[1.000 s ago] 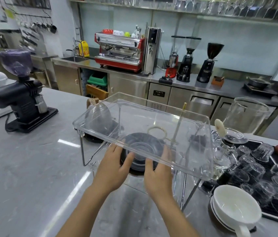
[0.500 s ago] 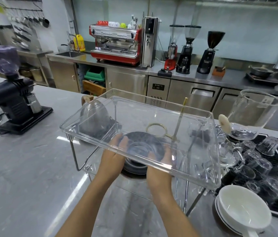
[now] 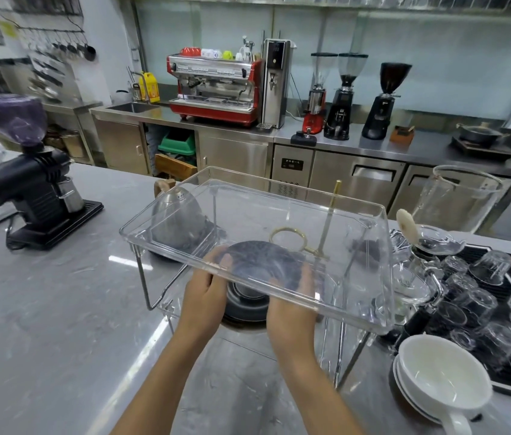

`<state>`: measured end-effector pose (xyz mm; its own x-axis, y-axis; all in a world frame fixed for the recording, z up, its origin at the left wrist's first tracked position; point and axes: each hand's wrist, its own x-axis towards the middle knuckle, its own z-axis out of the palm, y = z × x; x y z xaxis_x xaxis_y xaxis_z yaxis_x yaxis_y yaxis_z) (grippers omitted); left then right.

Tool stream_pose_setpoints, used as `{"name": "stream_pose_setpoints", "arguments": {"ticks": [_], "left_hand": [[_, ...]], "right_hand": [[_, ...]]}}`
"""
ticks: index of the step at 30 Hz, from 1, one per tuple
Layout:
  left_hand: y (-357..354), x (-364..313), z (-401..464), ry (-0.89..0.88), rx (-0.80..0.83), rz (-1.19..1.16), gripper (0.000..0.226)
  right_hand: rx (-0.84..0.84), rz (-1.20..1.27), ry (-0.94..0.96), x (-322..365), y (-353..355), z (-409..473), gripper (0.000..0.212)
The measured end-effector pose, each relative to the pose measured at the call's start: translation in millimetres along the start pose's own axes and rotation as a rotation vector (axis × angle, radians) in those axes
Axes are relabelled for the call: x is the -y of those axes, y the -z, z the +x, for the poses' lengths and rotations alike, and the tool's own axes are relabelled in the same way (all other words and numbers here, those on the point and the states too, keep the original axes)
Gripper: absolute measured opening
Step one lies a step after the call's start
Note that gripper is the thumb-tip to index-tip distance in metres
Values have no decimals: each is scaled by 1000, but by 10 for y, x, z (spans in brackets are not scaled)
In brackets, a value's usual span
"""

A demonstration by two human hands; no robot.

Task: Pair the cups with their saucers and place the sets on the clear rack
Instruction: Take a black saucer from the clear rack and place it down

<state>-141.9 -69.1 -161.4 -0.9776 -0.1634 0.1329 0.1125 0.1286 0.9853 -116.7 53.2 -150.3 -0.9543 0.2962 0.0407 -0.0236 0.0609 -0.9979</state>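
Observation:
A clear rack (image 3: 386, 262) on thin metal legs stands on the grey counter in front of me. Both hands reach in under its clear top tray. My left hand (image 3: 204, 296) and my right hand (image 3: 291, 312) grip the two sides of a dark saucer with a dark cup on it (image 3: 244, 306). The set is low, at the rack's lower level, and I see it partly through the tray. A white cup (image 3: 442, 384) sits on stacked white saucers at the front right.
A black grinder (image 3: 37, 189) stands on the left. A steel kettle (image 3: 178, 221) and a brass dripper stand (image 3: 326, 221) are behind the rack. Several upturned glasses fill a black mat (image 3: 474, 296) on the right, near a glass jug (image 3: 458, 199).
Both hands have pushed the dark cup and saucer further in under the rack's top tray. My view has moved closer.

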Motion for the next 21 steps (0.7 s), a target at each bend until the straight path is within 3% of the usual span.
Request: {"name": "stream_pose_setpoints", "arguments": {"ticks": [3,7,12,16,21], "left_hand": [[43,-64,-89,-17,-21,-11,46],[108,-109,-214,-22,-64,-43,37],[218,-154,-412,-38,-122,-66,27],[346,-125,-611,-21,-163,-65,47],[501,-134,-882,-31,-190,-60,39]], "right_hand": [[10,9,39,36,4,-84,61],[15,5,55,84,18,-207,54],[54,-23,38,144,5,-430,66],[72,-68,60,199,2,-660,65],[137,-106,-4,175,-5,-954,77]]}}
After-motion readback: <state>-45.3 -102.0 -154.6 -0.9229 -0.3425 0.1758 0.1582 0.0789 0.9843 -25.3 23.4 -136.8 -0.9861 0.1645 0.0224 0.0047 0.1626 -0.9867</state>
